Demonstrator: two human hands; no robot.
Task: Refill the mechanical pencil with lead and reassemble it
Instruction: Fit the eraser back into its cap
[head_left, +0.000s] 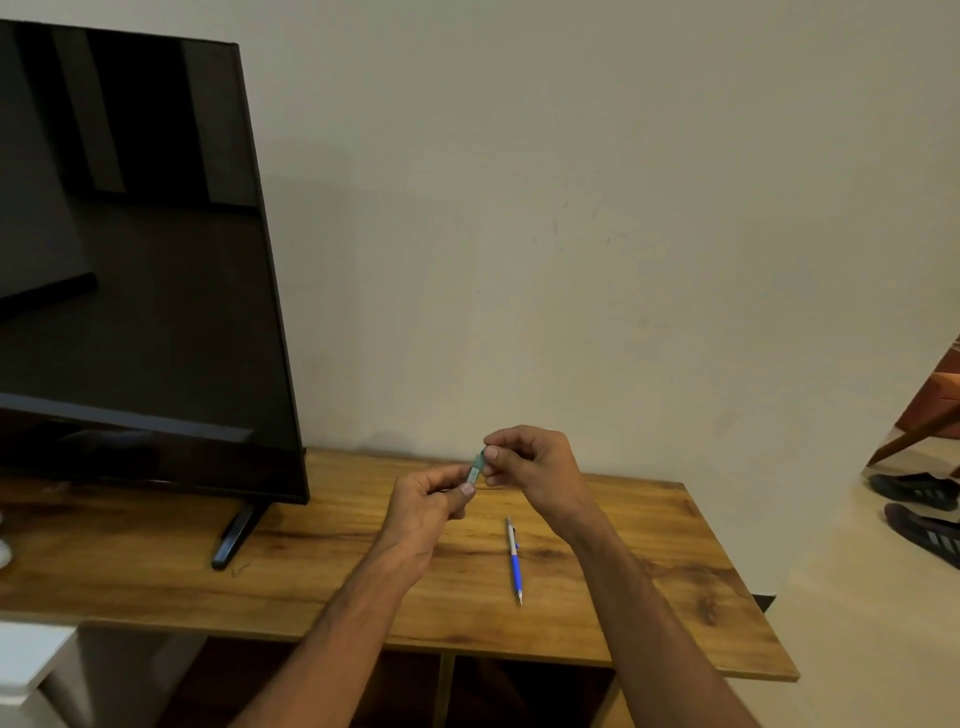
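Both hands — left hand (426, 501), right hand (530, 462) — pinch the green lead case (476, 469); the mechanical pencil (514, 560) lies below their grip on the surface (322, 582).

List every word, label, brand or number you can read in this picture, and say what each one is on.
None can be read.
Green lead case, held between the left hand and the right hand: it has a pale label, too small and blurred to read.
Mechanical pencil lying on the wooden table: no print can be made out.
TV: screen dark, no visible brand.
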